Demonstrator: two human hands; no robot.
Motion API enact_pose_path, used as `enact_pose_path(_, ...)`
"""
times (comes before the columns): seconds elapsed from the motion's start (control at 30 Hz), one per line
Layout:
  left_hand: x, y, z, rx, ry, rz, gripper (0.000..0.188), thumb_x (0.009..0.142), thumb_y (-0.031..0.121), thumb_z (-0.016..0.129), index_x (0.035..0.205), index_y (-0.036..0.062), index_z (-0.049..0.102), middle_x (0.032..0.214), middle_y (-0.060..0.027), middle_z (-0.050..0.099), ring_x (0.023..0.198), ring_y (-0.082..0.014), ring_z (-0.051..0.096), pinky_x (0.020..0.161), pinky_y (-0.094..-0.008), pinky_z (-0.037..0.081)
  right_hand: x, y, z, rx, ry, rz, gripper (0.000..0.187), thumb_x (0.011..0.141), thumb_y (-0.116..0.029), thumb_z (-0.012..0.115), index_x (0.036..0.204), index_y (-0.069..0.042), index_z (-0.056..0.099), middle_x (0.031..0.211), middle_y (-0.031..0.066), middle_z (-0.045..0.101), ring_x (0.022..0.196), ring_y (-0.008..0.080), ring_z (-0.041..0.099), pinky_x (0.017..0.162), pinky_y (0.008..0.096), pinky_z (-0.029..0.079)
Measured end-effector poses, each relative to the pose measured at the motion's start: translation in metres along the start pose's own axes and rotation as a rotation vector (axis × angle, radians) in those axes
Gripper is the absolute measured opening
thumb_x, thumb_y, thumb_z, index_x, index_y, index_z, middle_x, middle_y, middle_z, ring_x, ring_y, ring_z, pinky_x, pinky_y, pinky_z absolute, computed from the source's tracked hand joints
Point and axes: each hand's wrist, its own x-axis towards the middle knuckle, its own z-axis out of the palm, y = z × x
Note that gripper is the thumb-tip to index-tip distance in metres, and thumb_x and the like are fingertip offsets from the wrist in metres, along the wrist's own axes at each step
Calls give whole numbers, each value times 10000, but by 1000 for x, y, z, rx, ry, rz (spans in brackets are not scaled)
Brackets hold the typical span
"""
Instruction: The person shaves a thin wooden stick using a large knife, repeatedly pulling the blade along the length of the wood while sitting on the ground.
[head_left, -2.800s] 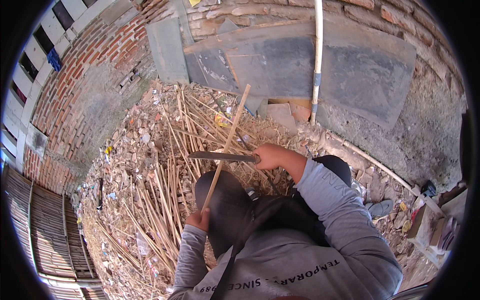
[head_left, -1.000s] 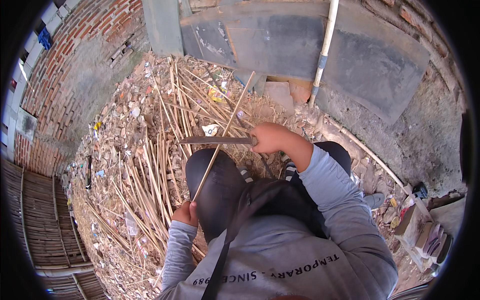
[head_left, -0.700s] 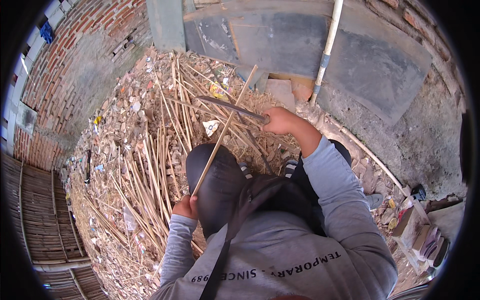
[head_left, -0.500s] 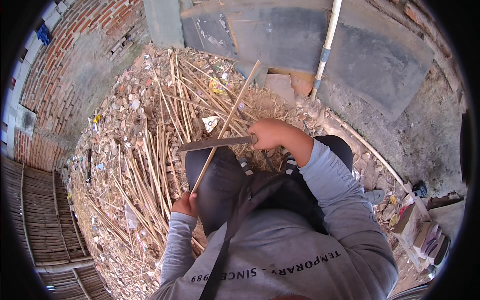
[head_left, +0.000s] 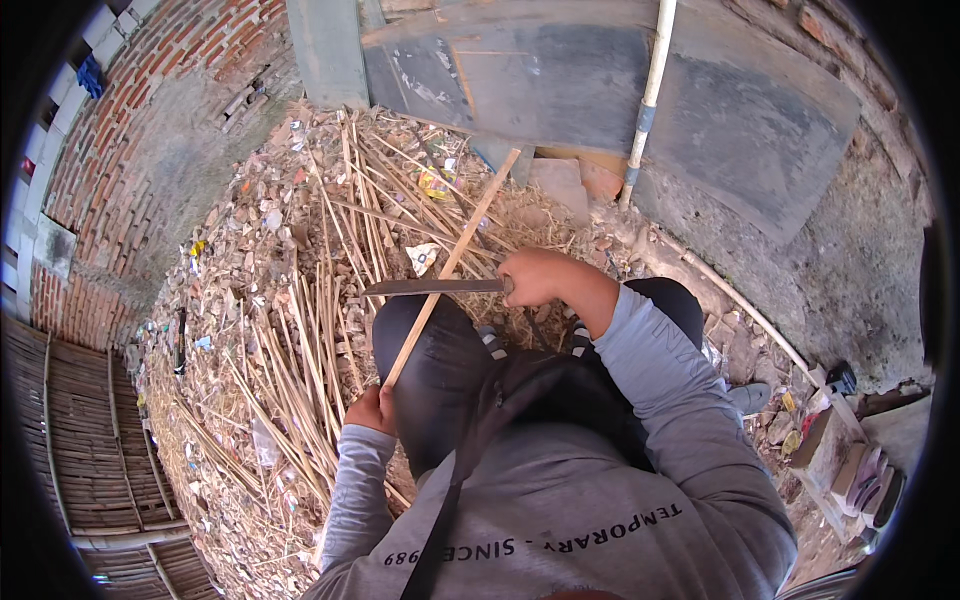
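A long pale bamboo strip (head_left: 468, 232) slants across my left knee, its broad face showing and its far end pointing up and to the right. My left hand (head_left: 372, 410) is closed on the near end of the strip, beside my left thigh. In front of my knees my right hand (head_left: 540, 278) grips a machete (head_left: 400, 287) by its handle. The dark blade reaches left and lies across the strip, just above the knee. It appears to touch the strip there.
Several cut bamboo strips (head_left: 310, 340) lie in loose piles on the rubble-strewn ground (head_left: 215, 275) to my left and ahead. A striped pole (head_left: 650, 115) leans by grey panels (head_left: 560, 85). Footwear (head_left: 868, 480) is stacked at the right, and a brick wall (head_left: 130, 140) stands left.
The strip has rolled from its narrow edge to its broad face, and its far end sits slightly lower. The machete blade has turned and lies more level.
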Motion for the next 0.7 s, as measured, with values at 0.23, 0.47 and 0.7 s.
enact_pose_path(0.23, -1, -3, 23, -51, 110, -31, 403, 949, 385, 385, 845, 18, 515, 667, -300, 574, 683, -513, 565, 606, -566, 438, 5, 38, -15, 75, 250, 73, 383, 673, -277, 688, 988, -58, 676, 890, 179, 666, 874, 345, 641, 761, 435, 505)
enact_pose_path(0.47, -10, -4, 20, -139, 223, 43, 368, 942, 359, 452, 785, 38, 539, 646, -247, 575, 627, -473, 566, 571, -525, 445, -13, -13, -18, -93, -26, -51, 384, 678, -313, 719, 991, -94, 678, 854, 173, 670, 832, 343, 647, 740, 432, 507)
enact_pose_path(0.7, 4, 4, 15, -154, 123, -1, 401, 927, 388, 485, 763, 23, 515, 661, -264, 582, 666, -479, 576, 603, -525, 450, 7, 44, -13, 97, 229, 81, 498, 696, -384, 730, 1046, -36, 661, 957, 221, 658, 925, 369, 629, 815, 417, 493)
